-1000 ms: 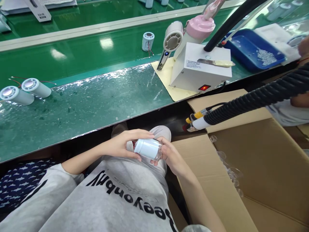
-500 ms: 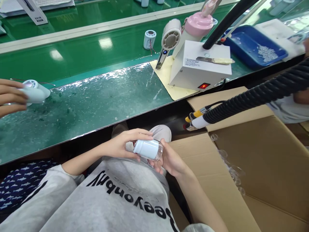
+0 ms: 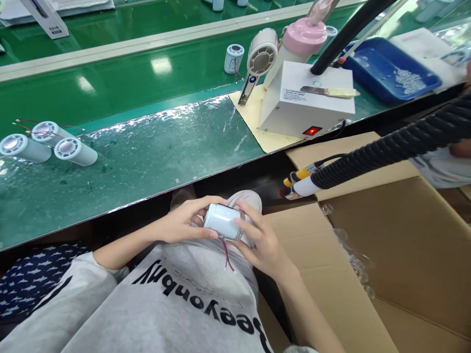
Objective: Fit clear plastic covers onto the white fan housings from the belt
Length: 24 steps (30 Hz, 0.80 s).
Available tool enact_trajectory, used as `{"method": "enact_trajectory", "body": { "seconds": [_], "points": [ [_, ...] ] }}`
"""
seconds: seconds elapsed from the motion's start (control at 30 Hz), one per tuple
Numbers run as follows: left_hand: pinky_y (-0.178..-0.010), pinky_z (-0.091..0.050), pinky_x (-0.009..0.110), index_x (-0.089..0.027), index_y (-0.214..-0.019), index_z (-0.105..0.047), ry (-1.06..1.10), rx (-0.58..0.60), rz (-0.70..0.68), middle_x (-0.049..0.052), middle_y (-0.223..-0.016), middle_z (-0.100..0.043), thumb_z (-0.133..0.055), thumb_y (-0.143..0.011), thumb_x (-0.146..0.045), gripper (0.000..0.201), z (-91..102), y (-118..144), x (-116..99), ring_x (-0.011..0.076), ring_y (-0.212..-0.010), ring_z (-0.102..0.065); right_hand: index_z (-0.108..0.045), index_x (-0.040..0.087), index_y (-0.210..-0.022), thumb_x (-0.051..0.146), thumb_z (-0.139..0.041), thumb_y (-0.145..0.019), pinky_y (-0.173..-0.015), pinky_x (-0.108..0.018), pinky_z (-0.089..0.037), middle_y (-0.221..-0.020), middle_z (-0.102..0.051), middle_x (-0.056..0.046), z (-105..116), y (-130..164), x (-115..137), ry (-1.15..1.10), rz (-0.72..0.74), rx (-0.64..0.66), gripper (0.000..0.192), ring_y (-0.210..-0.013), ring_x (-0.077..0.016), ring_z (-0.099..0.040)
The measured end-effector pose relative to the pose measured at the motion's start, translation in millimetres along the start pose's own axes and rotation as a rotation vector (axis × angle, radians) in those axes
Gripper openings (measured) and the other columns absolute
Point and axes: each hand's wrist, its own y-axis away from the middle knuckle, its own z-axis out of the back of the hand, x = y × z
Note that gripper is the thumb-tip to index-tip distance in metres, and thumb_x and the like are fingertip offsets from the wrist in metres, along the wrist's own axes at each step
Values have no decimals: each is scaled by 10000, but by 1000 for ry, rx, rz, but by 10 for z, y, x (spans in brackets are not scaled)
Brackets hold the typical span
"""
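Observation:
A light-blue cylindrical housing lies sideways between my hands, above my lap. Its left end is gripped by my left hand, thumb below and fingers over the top. My right hand closes its fingertips and thumb around the other end, where a clear plastic cap sits on the housing, partly covered by the fingers. Thin red and dark wires hang from beneath the housing.
Similar housings with wires lie on the bench at left; another housing stands on the green belt. A handheld fan stands beside a white box device. A black hose reaches over a cardboard box holding clear parts.
My right hand has turned from underneath to grip the capped end from the side. Wires now hang in view. Another person's hand at left has gone, leaving housings there. The belt housing shifted slightly right.

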Motion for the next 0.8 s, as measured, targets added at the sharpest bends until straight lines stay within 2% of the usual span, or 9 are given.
{"method": "enact_trajectory", "body": {
  "seconds": [0.07, 0.2, 0.3, 0.43, 0.57, 0.63, 0.7, 0.77, 0.8],
  "points": [
    [-773, -580, 281, -244, -1446, -549, -13, 24, 11, 118, -1284, -668, -802, -830, -425, 691, 15, -7, 2, 203, -973, -687, -607, 371, -1373, 167, -691, -951, -1101, -547, -529, -1475, -601, -71, 16, -6, 2, 19, 28, 18, 476, -1353, -301, -588],
    [-976, -576, 392, -310, -1526, -481, -54, 85, -67, 148, -1473, -579, -857, -779, -373, 839, 49, -4, 19, 291, -1240, -635, -638, 281, -1372, 495, -802, -867, -1007, -492, -603, -1379, -675, -124, 0, 7, 14, -276, -341, 22, 572, -1257, -336, -659],
    [-1061, -550, 442, -339, -1553, -438, 16, 118, -51, 145, -1551, -513, -799, -843, -305, 797, 59, 10, 50, 293, -1338, -591, -696, 276, -1301, 611, -764, -853, -858, -417, -655, -1269, -728, -106, -16, 26, 5, -446, -522, -14, 563, -1076, -305, -740],
    [-1085, -536, 441, -342, -1550, -439, 110, 113, 23, 126, -1561, -521, -807, -833, -271, 809, 66, 5, 111, 268, -1304, -625, -767, 307, -1211, 483, -822, -823, -762, -388, -659, -1223, -741, -73, 7, 48, -28, -420, -564, -16, 429, -950, -277, -748],
    [-1032, -562, 426, -300, -1553, -443, 183, 144, 68, 133, -1434, -640, -838, -792, -244, 859, 29, -27, 248, 256, -1207, -681, -759, 299, -1238, 425, -823, -816, -744, -381, -649, -1158, -762, -57, -48, 66, -45, -482, -664, 17, 445, -732, -210, -737],
    [-1000, -573, 402, -282, -1549, -451, 243, 146, 121, 135, -1409, -659, -832, -795, -247, 846, -15, -36, 321, 252, -1189, -690, -728, 272, -1288, 493, -806, -824, -797, -396, -639, -1130, -774, -66, -126, 73, -17, -517, -717, 30, 520, -790, -234, -750],
    [-891, -604, 350, -262, -1518, -496, 284, 137, 217, 133, -1374, -680, -811, -814, -306, 772, -13, -36, 342, 254, -1135, -711, -695, 244, -1330, 581, -764, -841, -888, -413, -614, -1154, -773, -81, -175, 81, -1, -537, -704, 66, 597, -969, -277, -748],
    [-770, -603, 285, -268, -1432, -588, 228, 110, 319, 95, -1288, -729, -799, -817, -399, 663, 125, -43, 274, 249, -1045, -732, -685, 236, -1336, 627, -698, -880, -941, -422, -587, -1188, -765, -87, -103, 115, -57, -490, -671, 104, 601, -1051, -281, -729],
    [-801, -594, 266, -289, -1358, -645, 151, 83, 333, 51, -1240, -752, -838, -771, -416, 630, 260, -58, 207, 238, -1038, -729, -705, 235, -1299, 639, -676, -889, -941, -421, -582, -1178, -768, -88, 7, 155, -123, -422, -676, 50, 576, -1033, -274, -730]
  ]
}}
